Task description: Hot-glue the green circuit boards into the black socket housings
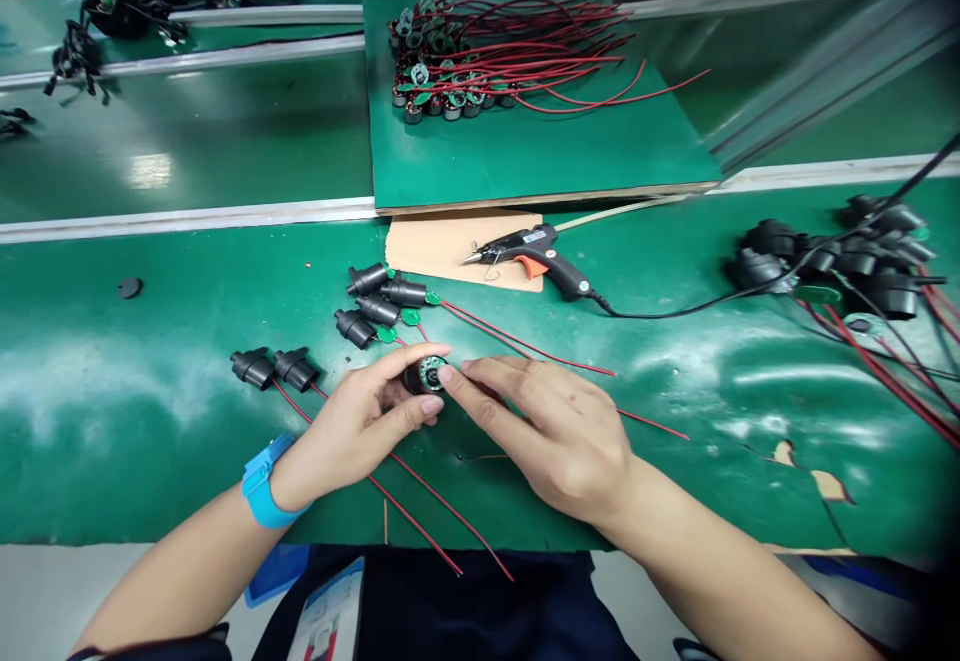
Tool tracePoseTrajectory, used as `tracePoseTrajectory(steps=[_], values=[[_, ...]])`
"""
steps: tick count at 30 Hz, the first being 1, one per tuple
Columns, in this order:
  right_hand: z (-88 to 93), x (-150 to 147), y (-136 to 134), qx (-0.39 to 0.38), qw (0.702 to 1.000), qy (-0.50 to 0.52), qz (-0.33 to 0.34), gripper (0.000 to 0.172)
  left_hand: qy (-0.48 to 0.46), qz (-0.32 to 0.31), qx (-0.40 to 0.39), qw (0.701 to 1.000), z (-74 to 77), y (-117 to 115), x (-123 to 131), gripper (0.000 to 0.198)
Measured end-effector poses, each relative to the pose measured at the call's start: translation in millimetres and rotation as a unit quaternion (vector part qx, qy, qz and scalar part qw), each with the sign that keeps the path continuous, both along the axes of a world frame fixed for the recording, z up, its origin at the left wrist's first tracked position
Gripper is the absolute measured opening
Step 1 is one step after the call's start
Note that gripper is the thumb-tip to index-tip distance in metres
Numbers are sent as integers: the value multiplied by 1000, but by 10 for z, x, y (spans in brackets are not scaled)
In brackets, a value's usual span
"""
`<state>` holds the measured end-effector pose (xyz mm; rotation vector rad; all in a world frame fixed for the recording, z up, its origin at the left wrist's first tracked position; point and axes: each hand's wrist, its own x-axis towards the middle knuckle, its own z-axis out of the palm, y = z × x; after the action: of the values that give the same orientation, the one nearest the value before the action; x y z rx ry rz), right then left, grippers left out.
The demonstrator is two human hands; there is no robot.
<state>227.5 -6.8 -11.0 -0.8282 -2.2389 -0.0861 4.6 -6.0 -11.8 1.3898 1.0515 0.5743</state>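
Left hand: housing is held.
Right hand: at board, grip unclear.
Board: apparently being seated; even pressure needed.

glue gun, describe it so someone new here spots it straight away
On the green table, find the raised green board bearing red wires. A tan sheet lies at its near edge, with the glue gun partly across it. Its orange trigger sets it apart from the black parts nearer the left hand.
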Motion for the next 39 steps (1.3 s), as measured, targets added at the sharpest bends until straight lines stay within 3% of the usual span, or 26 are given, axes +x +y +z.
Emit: tracePoseTrajectory(steps=[7, 12, 17, 25, 29, 33, 35, 39], values=[[-8, -84, -39, 9, 999, -41, 3, 27, -12, 50, 5, 999, 19, 45, 84, 28], [-83, -94, -31, -95, 994, 48, -33, 34, 23, 61, 24, 998, -60, 45, 93, 26], [-24, -91, -39, -210, 969, 122, -53, 34, 70, 73, 58, 993, -65, 25, 98, 24], [-14, -227, -134, -222, 962, 156, -31, 37, 62, 69, 54, 994, -42, 14, 156, 25], [-24, -221, -148, -288, 936, 201, -8, 39, 48, 66, 39, 996, -54, 24, 138, 22], [-4, -139, -138, -401, 873, 269, 67, 41, 5, 53, 23, 998, -58, 25, 128, 18], [3, -66, -111, -427, 852, 295, 70, 41, 14, 41, 24, 999, -19, 18, 97, 20], [-15, 99, 10, -384, 855, 347, -26, 37, 201, -28, 80, 976, 204, 35, -124, 34]])
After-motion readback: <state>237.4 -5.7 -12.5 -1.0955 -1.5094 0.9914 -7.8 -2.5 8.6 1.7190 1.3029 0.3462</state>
